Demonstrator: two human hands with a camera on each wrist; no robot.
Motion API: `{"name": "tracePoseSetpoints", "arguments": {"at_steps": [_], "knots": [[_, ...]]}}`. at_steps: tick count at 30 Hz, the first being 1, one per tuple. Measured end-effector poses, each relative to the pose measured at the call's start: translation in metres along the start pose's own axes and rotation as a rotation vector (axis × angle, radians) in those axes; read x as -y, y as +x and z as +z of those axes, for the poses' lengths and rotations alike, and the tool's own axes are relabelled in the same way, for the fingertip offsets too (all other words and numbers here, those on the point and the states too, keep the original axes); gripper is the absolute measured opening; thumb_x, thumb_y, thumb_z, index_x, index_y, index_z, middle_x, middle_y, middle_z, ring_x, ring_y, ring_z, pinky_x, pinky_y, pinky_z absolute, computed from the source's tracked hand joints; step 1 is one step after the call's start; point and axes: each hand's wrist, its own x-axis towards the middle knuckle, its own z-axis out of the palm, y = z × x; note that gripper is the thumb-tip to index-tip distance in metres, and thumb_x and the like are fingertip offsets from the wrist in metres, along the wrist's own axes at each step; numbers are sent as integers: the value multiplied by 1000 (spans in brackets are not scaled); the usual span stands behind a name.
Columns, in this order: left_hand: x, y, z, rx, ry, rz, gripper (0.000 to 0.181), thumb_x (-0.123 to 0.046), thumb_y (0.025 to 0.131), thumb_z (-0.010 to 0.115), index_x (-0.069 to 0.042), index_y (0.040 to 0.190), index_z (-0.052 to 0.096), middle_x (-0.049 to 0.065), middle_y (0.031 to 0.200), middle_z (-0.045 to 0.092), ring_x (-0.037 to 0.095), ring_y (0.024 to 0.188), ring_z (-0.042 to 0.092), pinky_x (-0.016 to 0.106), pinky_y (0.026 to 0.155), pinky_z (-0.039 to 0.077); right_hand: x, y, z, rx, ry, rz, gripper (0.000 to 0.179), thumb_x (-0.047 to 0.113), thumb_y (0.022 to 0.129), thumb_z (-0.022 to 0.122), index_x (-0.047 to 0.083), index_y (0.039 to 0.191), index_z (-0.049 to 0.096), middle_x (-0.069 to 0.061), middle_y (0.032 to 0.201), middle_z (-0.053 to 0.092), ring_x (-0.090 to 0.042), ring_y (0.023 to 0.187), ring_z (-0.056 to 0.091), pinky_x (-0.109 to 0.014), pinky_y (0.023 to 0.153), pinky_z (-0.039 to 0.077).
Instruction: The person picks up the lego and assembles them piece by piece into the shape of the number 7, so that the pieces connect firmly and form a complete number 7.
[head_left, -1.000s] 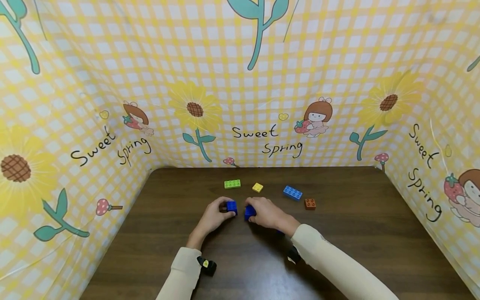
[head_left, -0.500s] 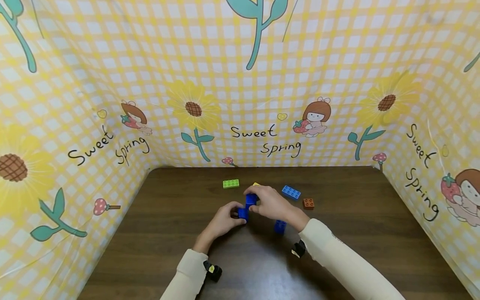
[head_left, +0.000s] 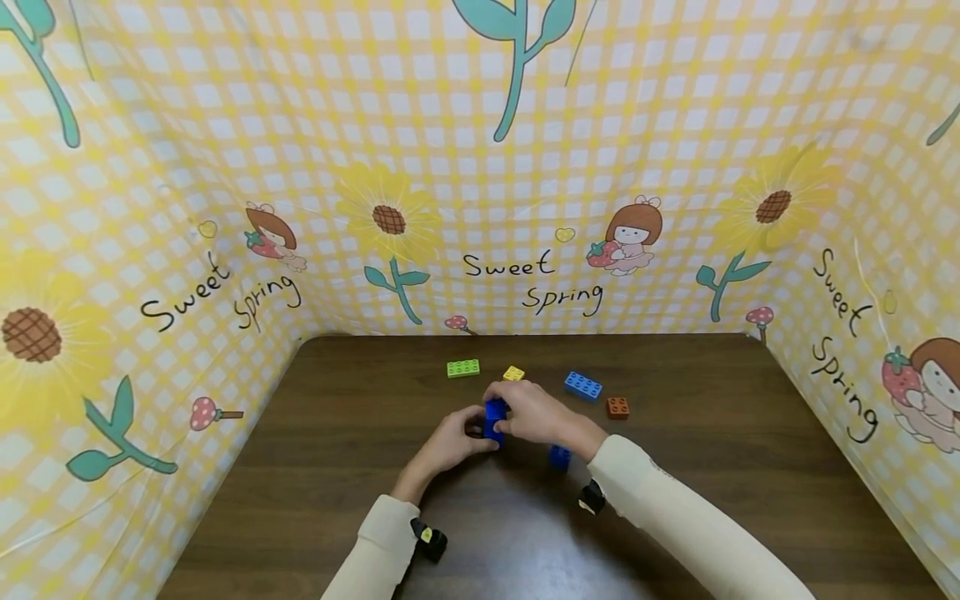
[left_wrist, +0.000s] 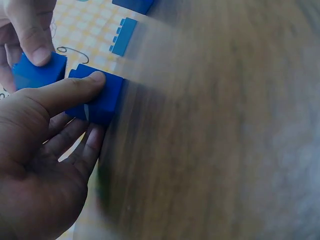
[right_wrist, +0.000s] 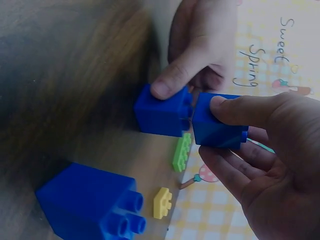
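Note:
My left hand [head_left: 448, 442] pinches a dark blue building block [right_wrist: 162, 112] between thumb and fingers, low over the wooden table. My right hand [head_left: 536, 412] grips a second dark blue block [right_wrist: 217, 122] directly above the first. In the right wrist view, the lower block's studs face the upper block's underside, with the two very close together. Whether they touch is hard to tell. A third dark blue block [right_wrist: 85, 200] stands studs up on the table, near my right wrist in the head view.
Farther back on the table [head_left: 360, 392] lie a lime green brick [head_left: 463, 368], a small yellow brick [head_left: 513, 374], a lighter blue brick [head_left: 583, 385] and an orange-brown brick [head_left: 617, 407]. A yellow checked cloth [head_left: 420, 100] walls the back and sides.
The two held blocks were apart, side by side. My left hand has moved right with its block; my right hand has raised its block, then lowered it over the other.

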Motion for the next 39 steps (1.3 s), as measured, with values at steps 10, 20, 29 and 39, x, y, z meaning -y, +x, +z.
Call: {"name": "tracePoseSetpoints", "arguments": {"at_steps": [10,20,29,39], "knots": [[0,-1,0,4,-15,-19,45,-15,94,83,-3,135,66,15,126,74,25,114,73,37,98,61,4,1,7,4,-33,6,38,12,96,81,7,131,68,-11,128,73,-24,111,73,-37,88,63],[1,0,1,2,-18,-1,46,-12,94,83,-1,135,66,17,129,73,30,116,72,41,98,61,4,4,9,-11,-56,21,35,12,95,82,4,127,70,-13,122,75,-25,107,75,-38,86,64],[-4,-1,-2,-12,-22,2,41,-15,95,82,-3,131,67,14,126,73,26,115,72,37,97,61,9,10,8,-19,-85,32,36,9,93,83,2,125,69,-16,120,76,-27,105,77,-40,86,65],[-3,-5,0,5,-15,9,40,-18,100,77,-2,135,65,17,132,71,33,123,70,46,104,59,6,5,13,-13,-81,55,36,12,93,84,5,125,68,-14,122,75,-26,107,75,-41,87,64]]}}
